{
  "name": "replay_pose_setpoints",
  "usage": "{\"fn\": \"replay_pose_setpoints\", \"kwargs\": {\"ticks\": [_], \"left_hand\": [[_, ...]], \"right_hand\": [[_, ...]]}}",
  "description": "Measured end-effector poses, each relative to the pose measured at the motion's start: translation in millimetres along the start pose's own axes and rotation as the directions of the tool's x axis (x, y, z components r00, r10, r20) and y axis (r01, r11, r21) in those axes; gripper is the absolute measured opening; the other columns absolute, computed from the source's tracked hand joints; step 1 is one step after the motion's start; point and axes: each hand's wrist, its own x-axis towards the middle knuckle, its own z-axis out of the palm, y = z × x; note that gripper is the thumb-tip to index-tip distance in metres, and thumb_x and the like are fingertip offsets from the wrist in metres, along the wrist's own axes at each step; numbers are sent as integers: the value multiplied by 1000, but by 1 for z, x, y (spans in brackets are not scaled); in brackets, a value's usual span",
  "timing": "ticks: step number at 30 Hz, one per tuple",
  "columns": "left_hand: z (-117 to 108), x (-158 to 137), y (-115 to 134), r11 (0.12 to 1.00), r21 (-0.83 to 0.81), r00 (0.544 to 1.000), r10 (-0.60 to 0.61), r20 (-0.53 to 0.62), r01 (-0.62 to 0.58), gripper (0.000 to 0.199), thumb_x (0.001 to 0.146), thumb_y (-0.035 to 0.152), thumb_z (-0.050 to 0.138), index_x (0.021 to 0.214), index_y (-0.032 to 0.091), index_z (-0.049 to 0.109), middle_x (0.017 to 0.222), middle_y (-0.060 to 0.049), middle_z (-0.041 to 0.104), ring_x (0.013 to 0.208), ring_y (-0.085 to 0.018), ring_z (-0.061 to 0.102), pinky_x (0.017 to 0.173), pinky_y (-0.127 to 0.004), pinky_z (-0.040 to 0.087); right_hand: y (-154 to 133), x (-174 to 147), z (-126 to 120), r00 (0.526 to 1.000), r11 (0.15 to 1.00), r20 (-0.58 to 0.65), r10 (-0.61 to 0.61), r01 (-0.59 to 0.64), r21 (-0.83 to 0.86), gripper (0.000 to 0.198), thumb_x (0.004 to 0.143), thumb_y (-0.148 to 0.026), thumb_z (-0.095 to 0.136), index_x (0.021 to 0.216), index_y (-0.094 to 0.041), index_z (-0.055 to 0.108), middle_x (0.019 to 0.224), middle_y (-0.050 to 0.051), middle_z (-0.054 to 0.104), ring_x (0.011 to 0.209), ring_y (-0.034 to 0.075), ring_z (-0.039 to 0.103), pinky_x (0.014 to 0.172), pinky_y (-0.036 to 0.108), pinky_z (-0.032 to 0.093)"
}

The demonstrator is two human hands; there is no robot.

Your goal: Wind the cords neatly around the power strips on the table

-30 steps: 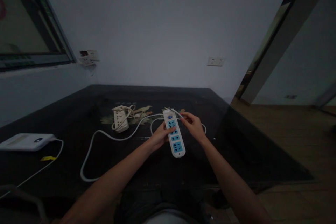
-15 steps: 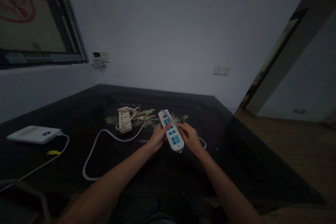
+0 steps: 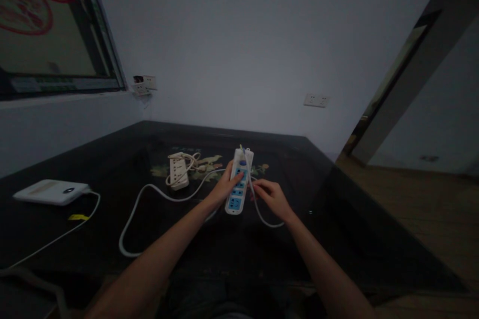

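Note:
A white power strip (image 3: 235,203) with blue socket panels stands nearly upright above the dark table. My left hand (image 3: 225,185) grips its left side, thumb across the front. Its white power cord (image 3: 265,221) comes off the top end, runs down over the face and loops to the right. Beside the strip's right edge, my right hand (image 3: 272,197) has its fingers curled in, fingertips pinched at the cord; they are slightly blurred. More of the cord lies in a wide curve on the left of the table.
A second, cream power strip (image 3: 178,171) wrapped in its own cord lies behind on the black table (image 3: 337,239). At the left rests a white power bank (image 3: 50,192) with a thin cable and yellow tag (image 3: 78,217). Wall sockets (image 3: 316,100) sit above the table's back edge.
The power strip has turned from slanting to nearly upright, its lower end swinging left. The cord has come away from its face and hangs in a loop on the right.

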Motion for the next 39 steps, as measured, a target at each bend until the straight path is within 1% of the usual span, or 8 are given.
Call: {"fn": "replay_pose_setpoints", "kwargs": {"ticks": [4, 6, 11, 15, 20, 27, 34, 39], "left_hand": [[0, -2, 2, 997, 53, 997, 60, 39, -62, 55, 75, 44, 69, 122, 25, 49, 108, -5, 63, 96, -20, 61, 80, -27, 48], [0, -3, 4, 997, 58, 998, 39, 46, -41, 54, 75, 48, 67, 120, 24, 51, 105, -5, 64, 93, -20, 61, 77, -27, 49], [-2, -5, 11, 996, 75, 994, -56, 98, 48, 59, 69, 47, 72, 118, 22, 51, 85, -3, 65, 63, -16, 61, 58, -25, 48], [-1, -7, 18, 987, 133, 981, -110, 162, 88, 61, 66, 34, 77, 120, 21, 52, 86, -5, 66, 63, -17, 63, 57, -26, 49], [1, -10, 20, 967, 253, 971, -85, 222, 27, 55, 68, 27, 74, 121, 23, 57, 103, -8, 67, 80, -21, 64, 69, -28, 50], [4, -12, 17, 960, 273, 940, -31, 341, -68, 36, 72, 21, 71, 107, 21, 67, 108, -6, 67, 103, -24, 59, 94, -31, 42], [9, -17, 25, 974, 208, 938, -149, 314, 85, 22, 79, 18, 64, 100, 21, 68, 102, -4, 65, 100, -19, 57, 92, -23, 40], [13, -21, 27, 960, 218, 903, -248, 352, 178, 14, 80, 22, 64, 93, 20, 70, 92, -5, 66, 92, -19, 60, 80, -22, 45]], "right_hand": [[-4, -4, 5, 974, 941, 56, -221, 228, -250, 17, 90, -26, 51, 90, -20, 67, 85, 5, 68, 79, 18, 63, 73, 31, 49], [-6, -6, 5, 959, 901, 38, -282, 278, -332, 15, 89, -24, 52, 95, -20, 65, 88, 6, 68, 80, 18, 63, 74, 31, 49], [-12, -5, -7, 915, 922, -301, -268, 153, -354, 11, 89, -27, 51, 91, -21, 60, 82, 5, 63, 71, 17, 58, 64, 30, 47], [-12, -1, -18, 878, 975, -449, -165, 78, -206, 17, 88, -33, 52, 98, -21, 59, 95, 7, 61, 85, 19, 59, 66, 29, 49], [-13, 3, -24, 924, 995, -372, -88, 99, 9, 32, 90, -41, 50, 116, -24, 57, 110, 9, 60, 96, 21, 59, 72, 30, 52], [-18, 6, -24, 980, 993, -174, -100, 110, 49, 53, 88, -60, 44, 126, -24, 53, 122, 10, 61, 110, 24, 57, 93, 40, 44], [-16, 6, -27, 973, 990, -218, -72, 96, 99, 47, 84, -63, 47, 89, -22, 68, 101, 9, 68, 105, 25, 59, 90, 38, 46], [-19, 4, -26, 971, 940, -207, 122, -46, 339, 36, 73, -52, 69, 64, -19, 59, 95, 8, 68, 81, 21, 65, 71, 34, 52]]}}
